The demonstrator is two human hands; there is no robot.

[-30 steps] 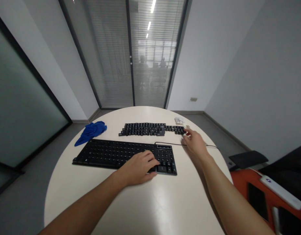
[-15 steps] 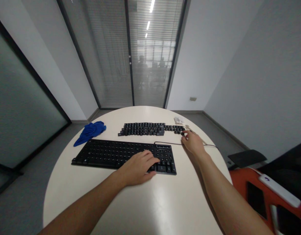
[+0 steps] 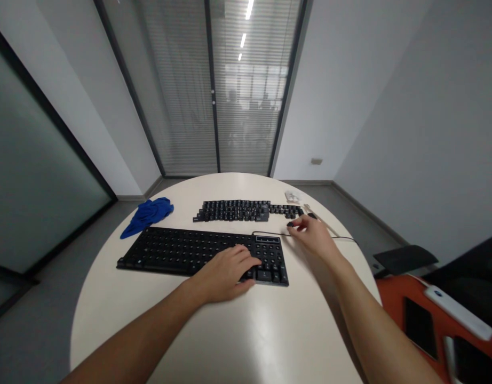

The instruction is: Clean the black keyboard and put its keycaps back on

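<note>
A round white bench (image 3: 110, 298) carries a black keyboard (image 3: 177, 250). The left hand (image 3: 225, 274) rests flat, its grip released, on the keyboard's right end, hiding keys there. The right hand (image 3: 314, 237) pinches a small dark keycap (image 3: 290, 224), barely discernible, near rows of loose keycaps (image 3: 238, 210). A blue cloth (image 3: 148, 215) lies far left.

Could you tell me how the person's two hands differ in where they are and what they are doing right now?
The left hand lies on the keyboard, fingers spread over its right-hand keys; the right hand is off the keyboard, beyond its far right corner. The left hand holds nothing; the right hand pinches a small dark keycap. Both are bare and over the round table.
</note>
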